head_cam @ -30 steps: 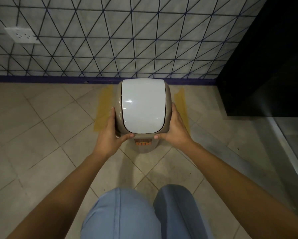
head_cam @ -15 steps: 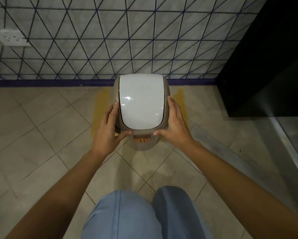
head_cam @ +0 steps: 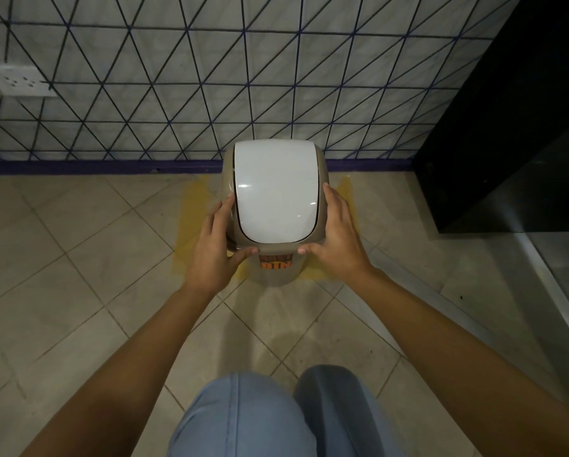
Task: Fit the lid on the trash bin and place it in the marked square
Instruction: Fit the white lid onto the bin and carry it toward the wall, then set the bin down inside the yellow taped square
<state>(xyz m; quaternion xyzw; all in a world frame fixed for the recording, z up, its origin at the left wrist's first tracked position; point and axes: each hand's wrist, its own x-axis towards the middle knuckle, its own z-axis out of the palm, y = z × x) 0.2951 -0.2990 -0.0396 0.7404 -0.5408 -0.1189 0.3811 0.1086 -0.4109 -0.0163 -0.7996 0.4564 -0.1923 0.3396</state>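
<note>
Right of bin (head_cam: 278, 275), black cabinet (head_cam: 513, 127).

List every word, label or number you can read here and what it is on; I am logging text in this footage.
"BIN": dark letters on the orange label on the front of the bin, below the lid.
A line above "BIN" on the same label: hidden under the lid's rim, unreadable.
Wall socket: no readable marking.
Nothing else carries text.
</note>
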